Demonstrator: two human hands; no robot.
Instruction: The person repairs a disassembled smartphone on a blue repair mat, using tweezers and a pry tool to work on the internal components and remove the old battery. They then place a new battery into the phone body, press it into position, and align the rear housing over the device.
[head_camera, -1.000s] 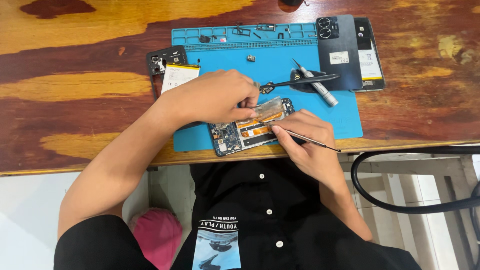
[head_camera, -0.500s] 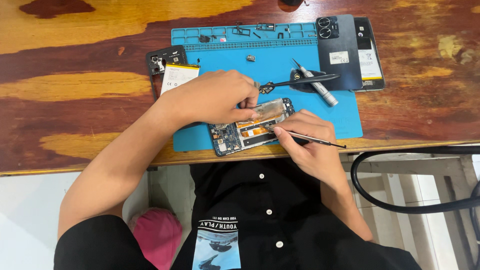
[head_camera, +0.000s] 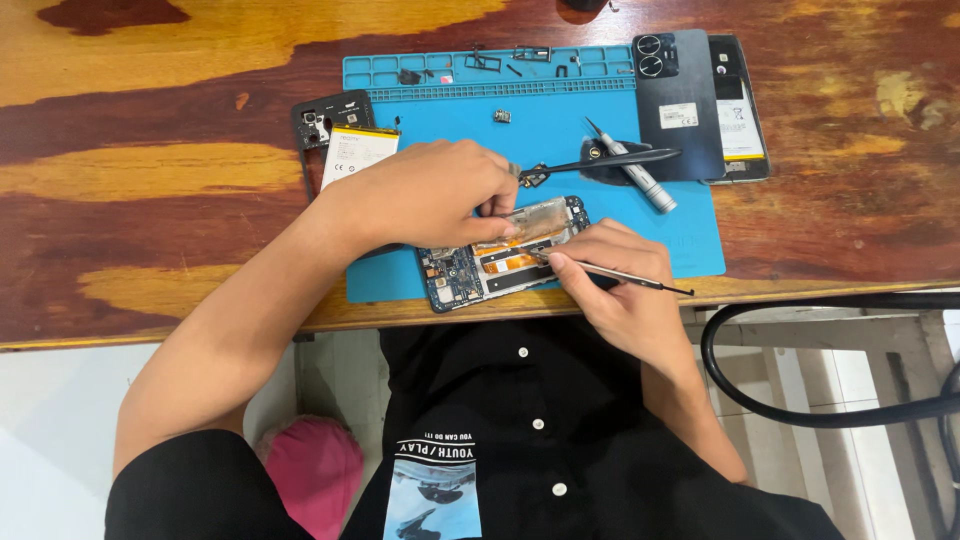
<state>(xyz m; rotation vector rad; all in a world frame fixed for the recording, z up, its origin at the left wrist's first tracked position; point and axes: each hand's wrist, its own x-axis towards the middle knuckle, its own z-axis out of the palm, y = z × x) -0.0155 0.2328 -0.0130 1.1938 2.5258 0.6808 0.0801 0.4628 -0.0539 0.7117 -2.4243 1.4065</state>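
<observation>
On the near edge of the blue work mat (head_camera: 620, 120), an opened phone (head_camera: 500, 260) is laid slantwise, its circuit board and orange flex cables exposed. Its upper edge is pinned by the left hand (head_camera: 430, 195), whose fingers are curled down onto the frame; nothing else is held in that hand. The phone's right end is met by the right hand (head_camera: 615, 280), which is closed in a pencil grip around a thin metal pick (head_camera: 620, 274). The pick's tip is directed at the phone's middle, beneath the left fingertips, while its tail is extended rightward past the mat's edge. The phone is thus bracketed between both hands, partly hidden under them.

Behind the left hand, a second phone frame with a white battery (head_camera: 345, 145) is seen at the mat's left corner. Black tweezers (head_camera: 600, 162) and a silver screwdriver (head_camera: 630, 175) are rested on the mat beyond the hands. A dark back cover (head_camera: 680, 100) and another phone body (head_camera: 740, 115) are placed at the mat's far right corner. Small parts are kept in the mat's top compartments. Everything is borne by a wooden table (head_camera: 150, 200).
</observation>
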